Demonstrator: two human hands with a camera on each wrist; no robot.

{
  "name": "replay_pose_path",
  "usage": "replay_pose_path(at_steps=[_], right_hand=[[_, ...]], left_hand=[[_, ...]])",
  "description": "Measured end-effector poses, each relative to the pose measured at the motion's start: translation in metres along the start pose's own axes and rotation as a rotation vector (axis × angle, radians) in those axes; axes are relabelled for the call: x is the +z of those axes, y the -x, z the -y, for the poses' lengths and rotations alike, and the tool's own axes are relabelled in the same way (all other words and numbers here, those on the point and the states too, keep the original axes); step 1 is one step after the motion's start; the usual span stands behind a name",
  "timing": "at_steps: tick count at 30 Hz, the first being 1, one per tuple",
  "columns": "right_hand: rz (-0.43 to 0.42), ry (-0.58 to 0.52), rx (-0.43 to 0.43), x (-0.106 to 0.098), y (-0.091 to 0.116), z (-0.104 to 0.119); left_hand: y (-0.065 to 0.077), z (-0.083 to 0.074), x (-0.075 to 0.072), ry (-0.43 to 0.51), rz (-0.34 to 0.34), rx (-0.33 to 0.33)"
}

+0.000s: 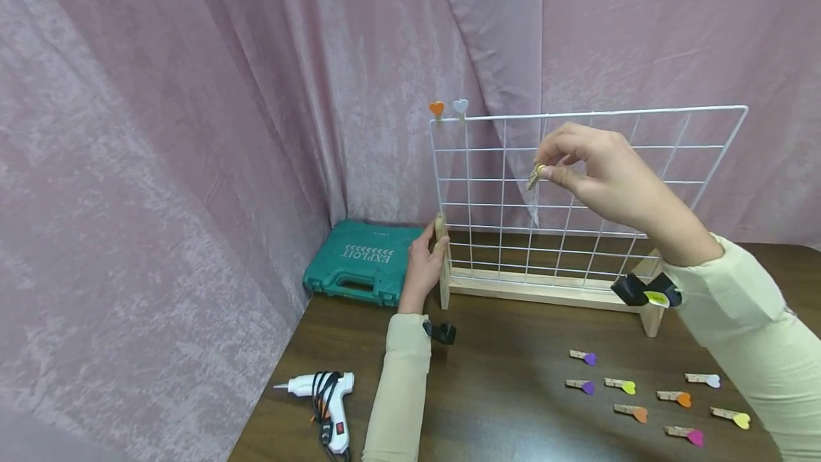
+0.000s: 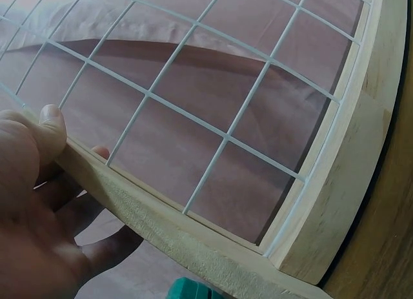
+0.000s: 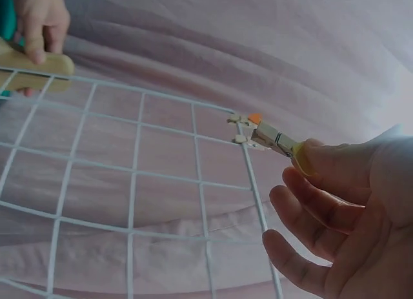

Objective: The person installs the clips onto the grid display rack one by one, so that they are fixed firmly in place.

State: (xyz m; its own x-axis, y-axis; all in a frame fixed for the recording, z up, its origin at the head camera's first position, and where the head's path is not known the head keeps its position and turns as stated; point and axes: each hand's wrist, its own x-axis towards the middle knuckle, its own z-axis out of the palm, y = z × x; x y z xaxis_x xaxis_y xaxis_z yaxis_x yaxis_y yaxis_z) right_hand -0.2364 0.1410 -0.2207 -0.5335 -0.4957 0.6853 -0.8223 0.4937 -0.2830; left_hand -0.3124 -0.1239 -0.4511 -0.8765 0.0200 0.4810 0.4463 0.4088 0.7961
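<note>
A white wire grid (image 1: 513,180) stands upright in a wooden base (image 1: 545,289). My left hand (image 1: 423,262) grips the wooden post (image 1: 440,227) at the grid's left side; in the left wrist view the thumb (image 2: 53,121) lies on one face, fingers behind. In front of the grid, my right hand (image 1: 599,170) pinches a small wooden clothespin (image 3: 274,139) by its yellow heart end (image 3: 302,158), apart from the wires. Two clothespins, one with an orange heart (image 1: 437,109) and one with a white heart (image 1: 460,106), sit on the top wire's left end.
Several heart clothespins, such as a purple one (image 1: 584,357) and a pink one (image 1: 685,435), lie on the brown table (image 1: 500,376) at front right. A green case (image 1: 365,262) lies behind my left hand. A white glue gun (image 1: 333,405) with a wrapped cord lies front left.
</note>
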Motion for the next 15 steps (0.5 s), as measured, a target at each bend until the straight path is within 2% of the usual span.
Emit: replay_pose_path(at_steps=[9,15], right_hand=[[0.035,0.049,0.032,-0.007,-0.031,0.01],[0.097,0.133,0.089,-0.012,-0.058,0.018]], left_hand=[[0.001,-0.002,0.0,-0.001,0.006,-0.002],[0.001,-0.002,-0.001,-0.007,-0.003,0.01]])
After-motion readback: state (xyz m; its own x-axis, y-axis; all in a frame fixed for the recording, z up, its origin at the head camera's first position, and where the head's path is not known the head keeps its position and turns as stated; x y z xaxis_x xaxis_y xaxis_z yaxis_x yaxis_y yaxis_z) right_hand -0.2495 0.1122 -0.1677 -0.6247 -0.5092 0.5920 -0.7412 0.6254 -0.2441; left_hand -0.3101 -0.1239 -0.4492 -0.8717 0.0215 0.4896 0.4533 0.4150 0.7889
